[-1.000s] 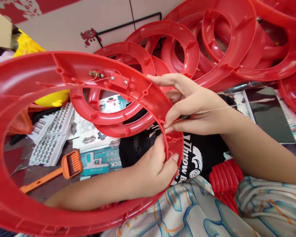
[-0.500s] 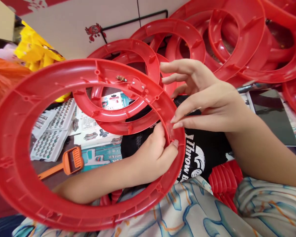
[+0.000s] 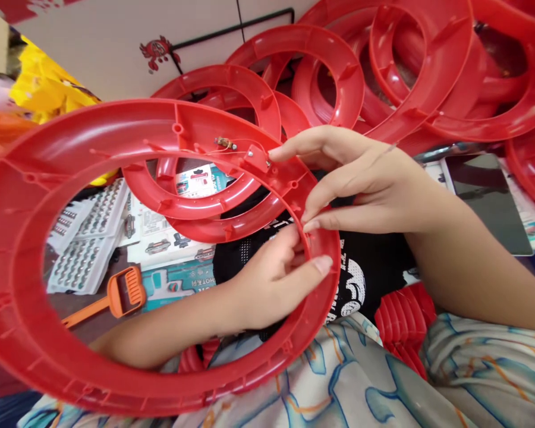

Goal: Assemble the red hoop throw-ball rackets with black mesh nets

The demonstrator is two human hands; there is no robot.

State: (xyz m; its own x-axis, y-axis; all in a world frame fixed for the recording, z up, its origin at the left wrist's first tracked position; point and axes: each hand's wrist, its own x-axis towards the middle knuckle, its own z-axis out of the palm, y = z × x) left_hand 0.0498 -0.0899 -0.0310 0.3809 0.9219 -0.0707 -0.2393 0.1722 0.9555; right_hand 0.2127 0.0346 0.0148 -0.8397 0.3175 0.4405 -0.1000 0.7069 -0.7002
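Observation:
A large red plastic ring fills the left and middle of the view, its ribbed inner side turned toward me. My left hand reaches through the ring's opening and grips its right rim, thumb on the outer face. My right hand rests on the same rim from above, thumb and forefinger pinched together at the inner edge just above my left fingers; what they hold is too small to name. A small red bracket with screws and thin wires sits on the ring near my right forefinger.
Several more red rings are piled behind. Below lie white blister trays, an orange-handled tool, printed boxes, a dark tablet, stacked red ribbed parts and black printed cloth.
My right hand's raised fingers have come down onto the rim by the bracket. The ring has shifted slightly left and tilted; my left thumb has stretched further across the rim.

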